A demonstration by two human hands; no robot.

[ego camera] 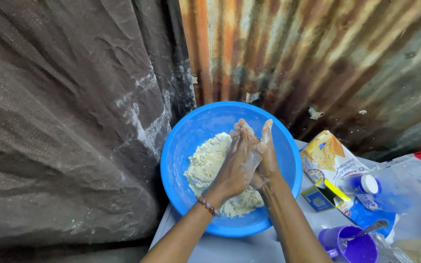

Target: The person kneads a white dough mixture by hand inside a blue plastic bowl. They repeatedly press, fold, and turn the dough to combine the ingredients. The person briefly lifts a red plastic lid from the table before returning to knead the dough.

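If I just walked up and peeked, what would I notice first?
First, the big bright blue bowl in the middle, with a crumbly pale dough inside it. Right above the dough, the left hand and right hand press palm to palm, both dusted with flour. Behind the bowl stands a rusty corrugated metal wall, and a purple cup sits at the lower right.

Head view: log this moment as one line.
left hand: pressed palm to palm against right hand | over crumbly dough | in blue bowl | purple cup nearby
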